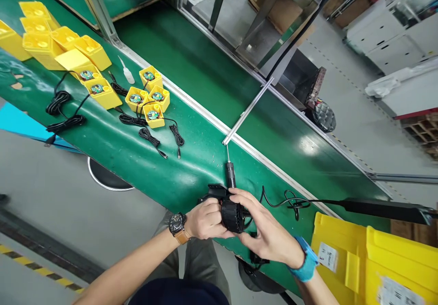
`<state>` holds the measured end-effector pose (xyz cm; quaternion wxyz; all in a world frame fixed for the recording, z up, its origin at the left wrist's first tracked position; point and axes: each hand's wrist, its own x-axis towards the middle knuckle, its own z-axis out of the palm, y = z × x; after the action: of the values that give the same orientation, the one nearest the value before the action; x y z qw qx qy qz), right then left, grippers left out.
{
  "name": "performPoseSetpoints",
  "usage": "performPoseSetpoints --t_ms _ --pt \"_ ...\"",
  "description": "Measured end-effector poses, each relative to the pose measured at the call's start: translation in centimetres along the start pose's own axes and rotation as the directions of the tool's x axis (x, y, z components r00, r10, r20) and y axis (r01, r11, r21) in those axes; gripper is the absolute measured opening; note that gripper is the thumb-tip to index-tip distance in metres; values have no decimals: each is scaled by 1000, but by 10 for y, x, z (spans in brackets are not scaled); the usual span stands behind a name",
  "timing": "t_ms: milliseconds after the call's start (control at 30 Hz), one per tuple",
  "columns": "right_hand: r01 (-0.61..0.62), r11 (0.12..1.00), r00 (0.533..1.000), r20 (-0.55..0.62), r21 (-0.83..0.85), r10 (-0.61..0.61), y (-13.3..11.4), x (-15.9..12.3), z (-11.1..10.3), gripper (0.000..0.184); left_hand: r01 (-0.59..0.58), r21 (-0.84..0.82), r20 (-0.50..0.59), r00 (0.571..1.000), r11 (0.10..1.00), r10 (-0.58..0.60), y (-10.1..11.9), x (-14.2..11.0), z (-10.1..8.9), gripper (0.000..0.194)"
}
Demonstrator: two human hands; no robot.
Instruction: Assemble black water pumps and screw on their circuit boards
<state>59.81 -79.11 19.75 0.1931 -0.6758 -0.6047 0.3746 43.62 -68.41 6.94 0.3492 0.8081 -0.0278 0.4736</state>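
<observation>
My left hand (206, 219), with a wristwatch, is closed around a black plastic part (230, 210) at the near edge of the green bench (143, 168). My right hand (265, 230), wearing a blue wristband, wraps its fingers over the same part from the right. A black electric screwdriver (230, 173) stands just behind the part, its bit pointing away from me. A black cable (290, 201) runs from the part to the right.
Several yellow boxes (150, 100) with round green inserts and coiled black cables (65, 113) lie on the left of the bench. Yellow bins (376, 259) stand at the lower right. A metal rail (249, 109) crosses the bench. A round stool (106, 177) stands below.
</observation>
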Motion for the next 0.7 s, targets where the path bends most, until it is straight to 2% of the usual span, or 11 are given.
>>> performPoseSetpoints --t_ms 133,233,333,400,433,500,567,700 --pt "21 995 996 -79 -99 -29 4 -3 5 78 -14 -3 -3 1000 1000 14 -4 1 0 29" --pt "-15 992 985 -171 -126 -7 2 -3 12 64 48 -31 -8 999 998 -48 -4 -2 0 29" --pt "-41 996 972 -234 -85 20 -3 -3 19 58 181 -36 -75 980 983 -183 3 -8 1 29" --pt "-42 997 968 -252 -69 23 -5 -4 22 57 339 10 -116 935 941 -335 11 -14 3 43" --pt "-41 997 968 -250 -71 22 -6 -4 24 58 432 36 -117 898 901 -425 15 -17 4 54" --pt "-44 995 973 -228 -86 23 -8 -5 24 62 588 64 -78 808 806 -584 23 -23 7 66" --pt "-64 992 982 -185 -107 43 -11 -5 23 70 659 56 -10 751 750 -660 27 -27 9 64" --pt "-70 982 995 -76 -176 57 -17 -2 13 71 656 -13 47 755 755 -655 27 -26 9 65"
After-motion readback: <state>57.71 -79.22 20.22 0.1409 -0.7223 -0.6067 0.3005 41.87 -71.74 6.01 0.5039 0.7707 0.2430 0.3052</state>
